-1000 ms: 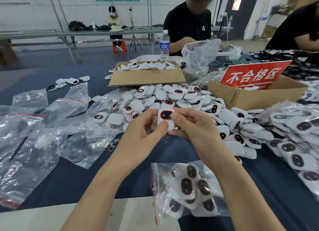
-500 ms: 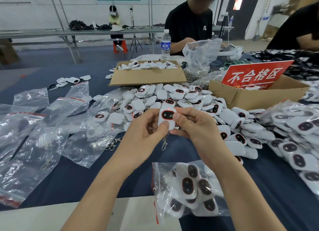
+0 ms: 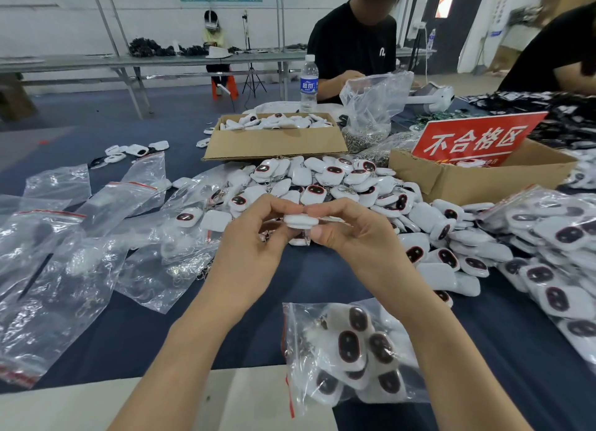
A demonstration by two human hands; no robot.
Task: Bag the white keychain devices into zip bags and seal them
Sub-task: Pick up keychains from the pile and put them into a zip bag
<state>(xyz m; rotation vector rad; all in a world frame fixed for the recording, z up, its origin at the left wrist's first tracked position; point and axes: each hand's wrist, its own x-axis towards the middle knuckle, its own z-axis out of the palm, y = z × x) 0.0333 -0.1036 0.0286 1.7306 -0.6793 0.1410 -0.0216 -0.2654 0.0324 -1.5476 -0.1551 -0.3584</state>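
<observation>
keychain device (image 3: 300, 220) mostly behind fingers (image 3: 325, 210), filled bags (image 3: 554, 256) cut by right edge

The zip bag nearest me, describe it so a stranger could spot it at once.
Start at the dark blue table, at its near edge between the two forearms. The zip bag lies there alone, holding several white keychain devices, unlike the flat bags on the left and the heaped bags on the right.

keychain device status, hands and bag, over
Left hand and right hand both pinch one keychain device, held edge-on. Part-filled zip bag lies nearer, untouched. Nothing in the way.
</observation>
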